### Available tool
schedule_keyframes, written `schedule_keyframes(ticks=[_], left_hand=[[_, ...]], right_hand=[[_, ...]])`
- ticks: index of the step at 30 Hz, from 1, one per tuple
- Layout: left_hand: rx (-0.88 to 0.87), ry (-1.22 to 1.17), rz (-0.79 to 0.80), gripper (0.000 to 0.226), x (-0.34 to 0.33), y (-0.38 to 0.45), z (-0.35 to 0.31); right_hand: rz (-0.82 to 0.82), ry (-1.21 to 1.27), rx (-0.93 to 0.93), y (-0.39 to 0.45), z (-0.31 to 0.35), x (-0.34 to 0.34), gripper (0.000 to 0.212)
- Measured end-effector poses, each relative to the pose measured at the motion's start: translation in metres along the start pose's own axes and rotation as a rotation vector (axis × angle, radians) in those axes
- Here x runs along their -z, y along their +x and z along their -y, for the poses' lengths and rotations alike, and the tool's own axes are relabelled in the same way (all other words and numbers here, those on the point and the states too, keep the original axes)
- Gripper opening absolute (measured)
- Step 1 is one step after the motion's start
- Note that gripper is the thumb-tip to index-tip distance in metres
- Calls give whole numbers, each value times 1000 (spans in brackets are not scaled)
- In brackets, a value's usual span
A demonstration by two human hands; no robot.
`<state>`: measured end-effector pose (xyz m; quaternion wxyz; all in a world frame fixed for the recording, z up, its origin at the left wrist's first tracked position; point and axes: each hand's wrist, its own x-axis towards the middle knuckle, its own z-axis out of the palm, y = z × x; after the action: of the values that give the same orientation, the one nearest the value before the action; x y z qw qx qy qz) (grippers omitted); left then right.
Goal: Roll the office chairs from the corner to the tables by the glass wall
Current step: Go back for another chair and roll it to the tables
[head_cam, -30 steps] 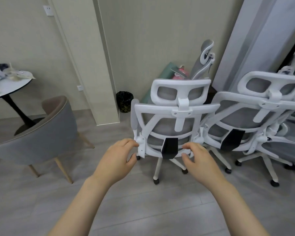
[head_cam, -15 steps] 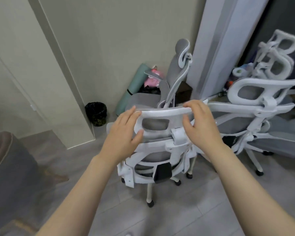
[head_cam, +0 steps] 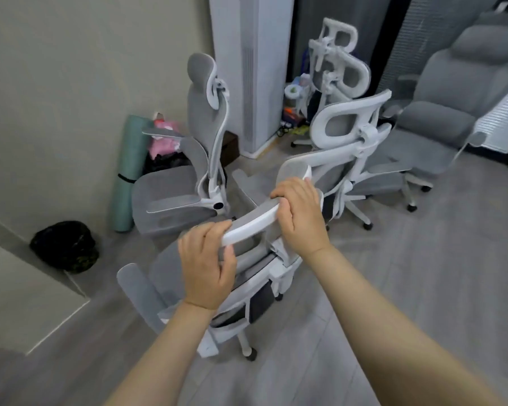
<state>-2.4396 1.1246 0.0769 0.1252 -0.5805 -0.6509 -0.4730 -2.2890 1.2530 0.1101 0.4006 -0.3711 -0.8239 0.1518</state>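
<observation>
A white-framed office chair with grey mesh [head_cam: 255,300] stands right below me, its back toward me. My left hand [head_cam: 207,268] grips the left end of its white headrest bar [head_cam: 251,227]. My right hand [head_cam: 301,213] grips the right end of the same bar. Behind it, a second matching chair [head_cam: 188,183] faces left by the wall. A third [head_cam: 352,136] stands to the right, and a fourth [head_cam: 339,65] is tucked in the dark corner.
A black waste bin [head_cam: 66,247] sits on the floor at left beside a wall corner. A rolled green mat [head_cam: 129,171] leans on the wall. A white column [head_cam: 252,71] rises behind the chairs. A grey padded recliner [head_cam: 452,112] fills the right.
My hands went from the chair's lower back frame up to its headrest bar and closed on it. The view swung right and the chair now stands turned and closer to me.
</observation>
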Motion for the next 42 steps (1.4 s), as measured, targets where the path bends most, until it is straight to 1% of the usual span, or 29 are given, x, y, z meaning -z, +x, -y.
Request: schedule_keyframes(ticks=[4, 12, 16, 19, 23, 27, 33, 38, 42], left_hand=[[-43, -47, 14, 36, 4, -6, -2], [9, -126, 104, 38, 22, -24, -18], [68, -194, 59, 35, 35, -38, -35], [111, -247, 7, 34, 44, -52, -50], [123, -283, -45, 32, 57, -73, -64], [121, -291, -86, 31, 68, -101, -91], [89, -283, -73, 35, 80, -150, -138], [47, -306, -14, 35, 86, -191, -181], [-6, -348, 46, 32, 93, -220, -217]], right_hand=[[-18, -33, -37, -9, 7, 4, 30], [-12, -95, -95, -46, 24, 28, 33], [4, -142, -108, -74, 38, 41, 36], [12, -175, -95, -96, 47, 54, 34], [11, -245, -76, -133, 62, 71, 33], [2, -303, -65, -176, 75, 96, 33], [-39, -300, -117, -242, 90, 141, 34], [-130, -269, -199, -299, 97, 175, 32], [-165, -281, -241, -343, 101, 208, 31]])
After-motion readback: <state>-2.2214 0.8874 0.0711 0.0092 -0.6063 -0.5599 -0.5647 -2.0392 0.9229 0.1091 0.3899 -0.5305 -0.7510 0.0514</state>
